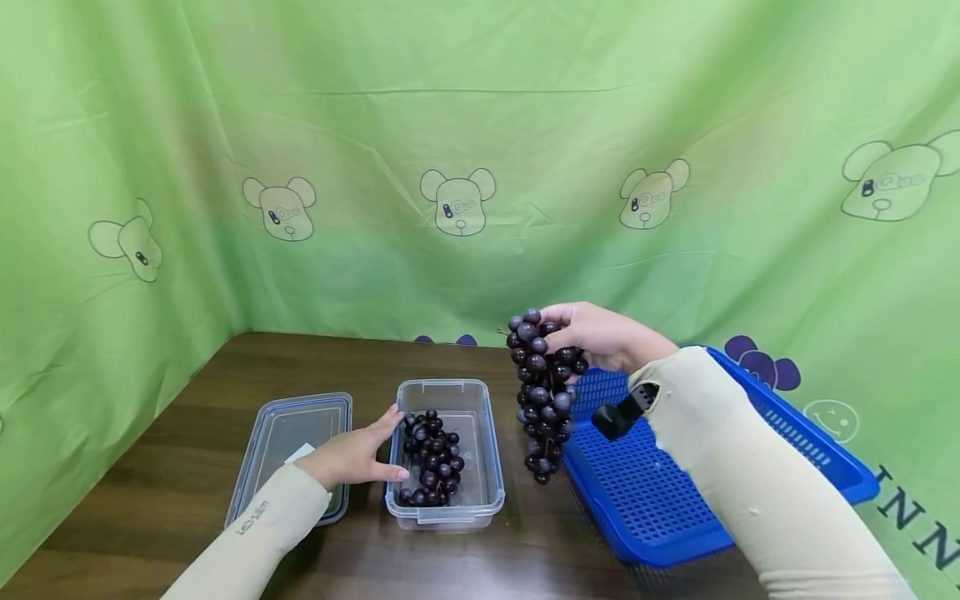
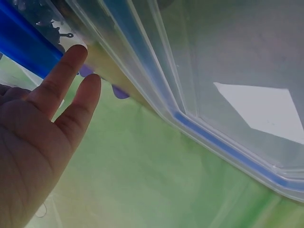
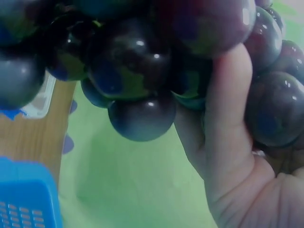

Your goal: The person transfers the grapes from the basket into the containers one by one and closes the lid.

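Observation:
My right hand (image 1: pixel 603 333) holds a long bunch of dark grapes (image 1: pixel 543 400) by its upper part, and the bunch hangs between the clear container and the blue basket. In the right wrist view the thumb lies among the grapes (image 3: pixel 130 61). My left hand (image 1: pixel 363 450) is at the left rim of the clear plastic container (image 1: pixel 476 442), its fingers spread and nearly straight. A smaller bunch of dark grapes (image 1: pixel 432 462) lies inside that container, toward its left side. In the left wrist view the hand (image 2: pixel 42 118) shows extended fingers with nothing gripped.
A blue perforated basket (image 1: pixel 652 483) stands on the right, partly behind my right forearm. At the left lies a clear lid with a blue seal (image 1: pixel 296 425) and a white label, partly under my left forearm. Green printed cloth (image 1: pixel 457 275) borders the brown table (image 1: pixel 202 417).

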The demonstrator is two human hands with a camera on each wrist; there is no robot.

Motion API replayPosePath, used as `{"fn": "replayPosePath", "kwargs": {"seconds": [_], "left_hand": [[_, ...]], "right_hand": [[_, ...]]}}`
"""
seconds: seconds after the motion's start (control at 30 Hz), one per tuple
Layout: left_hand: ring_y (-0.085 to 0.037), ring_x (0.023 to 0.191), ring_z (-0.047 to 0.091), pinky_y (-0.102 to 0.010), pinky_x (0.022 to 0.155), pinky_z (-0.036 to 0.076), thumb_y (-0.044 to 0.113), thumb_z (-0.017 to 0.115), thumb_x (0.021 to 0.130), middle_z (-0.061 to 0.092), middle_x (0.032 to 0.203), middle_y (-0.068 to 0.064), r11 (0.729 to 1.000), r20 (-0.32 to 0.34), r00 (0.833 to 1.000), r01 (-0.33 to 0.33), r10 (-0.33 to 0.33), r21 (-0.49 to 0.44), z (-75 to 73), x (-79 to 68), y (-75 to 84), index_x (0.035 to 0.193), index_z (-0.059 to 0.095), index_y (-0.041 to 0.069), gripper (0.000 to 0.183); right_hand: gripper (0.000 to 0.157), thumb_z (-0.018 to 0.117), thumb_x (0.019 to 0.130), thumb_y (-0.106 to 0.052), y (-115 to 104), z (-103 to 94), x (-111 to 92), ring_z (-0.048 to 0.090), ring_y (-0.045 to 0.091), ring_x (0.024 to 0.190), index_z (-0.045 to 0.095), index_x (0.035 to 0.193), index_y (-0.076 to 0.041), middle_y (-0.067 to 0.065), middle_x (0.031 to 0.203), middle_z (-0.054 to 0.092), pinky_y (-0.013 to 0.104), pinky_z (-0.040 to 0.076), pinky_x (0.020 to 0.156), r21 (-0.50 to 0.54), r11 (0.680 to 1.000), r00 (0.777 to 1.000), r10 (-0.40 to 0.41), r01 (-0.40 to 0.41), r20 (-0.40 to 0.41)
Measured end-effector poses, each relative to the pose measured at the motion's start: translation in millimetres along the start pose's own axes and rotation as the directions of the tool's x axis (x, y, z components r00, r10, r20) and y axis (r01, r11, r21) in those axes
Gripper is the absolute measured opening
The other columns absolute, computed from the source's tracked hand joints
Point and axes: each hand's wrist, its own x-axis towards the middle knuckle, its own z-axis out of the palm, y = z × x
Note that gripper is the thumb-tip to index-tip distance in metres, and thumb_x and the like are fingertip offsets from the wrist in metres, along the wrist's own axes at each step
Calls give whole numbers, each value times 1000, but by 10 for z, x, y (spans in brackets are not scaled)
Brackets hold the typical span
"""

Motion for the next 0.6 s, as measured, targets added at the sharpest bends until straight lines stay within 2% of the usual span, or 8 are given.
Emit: {"fn": "replayPosePath", "kwargs": {"seconds": [0.2,0.37,0.6], "left_hand": [[-39,126,46,-52,96,43,45,67,87,12,158,-14,1000,-2,1000,-3,3,3,-2,-9,-8,152,20,2,91],[-40,126,46,-53,95,44,45,67,87,13,158,-15,1000,0,1000,-19,19,5,1,-9,-18,152,21,2,90],[-39,123,49,-53,93,46,46,67,86,14,158,-14,999,-13,1000,-20,20,36,3,3,-30,151,23,2,91]], "right_hand": [[36,57,86,2,-32,128,143,64,19,69,51,121,4,6,89,65,27,52,50,33,999,1000,-7,6,22],[40,57,86,1,-60,229,229,63,20,72,49,125,6,7,91,64,29,52,53,31,999,1000,-13,12,24],[40,58,87,0,-110,382,330,62,19,68,50,126,3,9,92,63,28,52,51,32,999,999,-2,1,32]]}}
